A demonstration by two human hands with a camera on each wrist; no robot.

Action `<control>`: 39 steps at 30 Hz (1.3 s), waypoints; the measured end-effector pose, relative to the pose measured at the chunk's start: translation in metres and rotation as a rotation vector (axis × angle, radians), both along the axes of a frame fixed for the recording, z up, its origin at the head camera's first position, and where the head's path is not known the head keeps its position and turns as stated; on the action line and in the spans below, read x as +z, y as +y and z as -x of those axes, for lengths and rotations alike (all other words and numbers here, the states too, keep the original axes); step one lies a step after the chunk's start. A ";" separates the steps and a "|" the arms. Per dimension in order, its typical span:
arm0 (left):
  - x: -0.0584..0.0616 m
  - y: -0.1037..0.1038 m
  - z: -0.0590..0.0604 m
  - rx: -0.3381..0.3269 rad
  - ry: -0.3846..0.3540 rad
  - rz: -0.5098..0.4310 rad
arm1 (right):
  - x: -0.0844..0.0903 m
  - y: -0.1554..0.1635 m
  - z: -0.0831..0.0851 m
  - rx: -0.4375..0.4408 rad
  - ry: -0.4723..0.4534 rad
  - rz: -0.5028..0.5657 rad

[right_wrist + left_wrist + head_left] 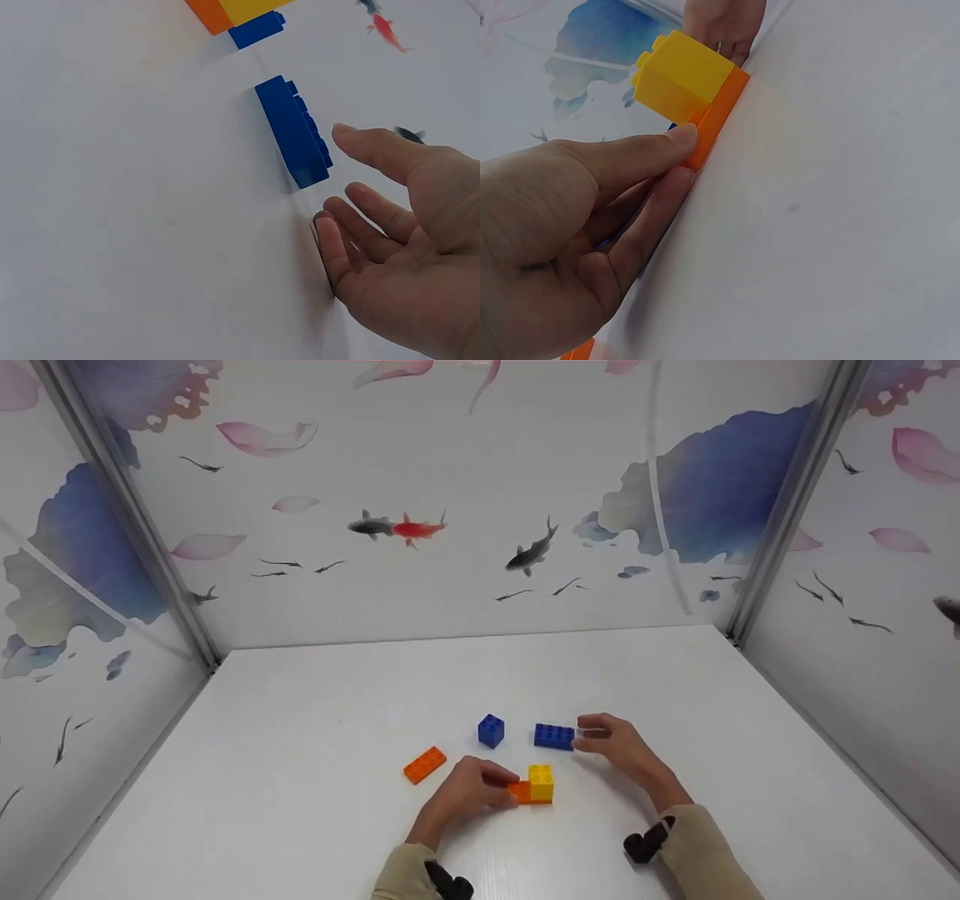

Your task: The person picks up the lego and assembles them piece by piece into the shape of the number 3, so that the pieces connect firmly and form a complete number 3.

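Note:
My left hand (504,787) pinches the near end of a flat orange brick (520,792) lying on the white table (300,720). A yellow brick (541,781) is stacked on that brick's far end. The left wrist view shows thumb and forefinger (684,154) on the orange brick (718,120), with the yellow brick (682,79) on top. My right hand (583,735) is open beside the right end of a long blue brick (553,736). In the right wrist view its fingers (352,142) curve round the blue brick's (292,131) end, a small gap apart.
A small blue cube brick (491,730) stands left of the long blue one. A second orange brick (424,765) lies loose to the left of my left hand. Patterned walls close in the table on three sides.

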State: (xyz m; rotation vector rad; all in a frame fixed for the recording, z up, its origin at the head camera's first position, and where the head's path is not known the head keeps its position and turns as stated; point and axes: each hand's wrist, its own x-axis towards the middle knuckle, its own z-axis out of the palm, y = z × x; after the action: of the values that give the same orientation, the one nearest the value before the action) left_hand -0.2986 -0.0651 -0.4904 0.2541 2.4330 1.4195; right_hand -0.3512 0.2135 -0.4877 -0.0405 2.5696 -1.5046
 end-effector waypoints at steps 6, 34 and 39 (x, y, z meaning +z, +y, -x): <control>-0.001 -0.001 0.001 -0.013 0.003 -0.005 | 0.004 -0.008 0.006 -0.001 -0.004 -0.086; -0.002 0.000 0.000 -0.015 -0.003 -0.001 | 0.020 -0.030 -0.003 0.035 0.142 -0.180; -0.002 -0.001 0.001 -0.015 0.008 -0.003 | 0.033 -0.035 -0.014 0.042 0.185 -0.177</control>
State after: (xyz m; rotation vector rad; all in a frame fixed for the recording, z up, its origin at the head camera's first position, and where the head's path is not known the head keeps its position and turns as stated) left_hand -0.2994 -0.0666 -0.4920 0.2792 2.4302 1.4189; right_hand -0.3376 0.1786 -0.4546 -0.2207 2.8173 -1.3106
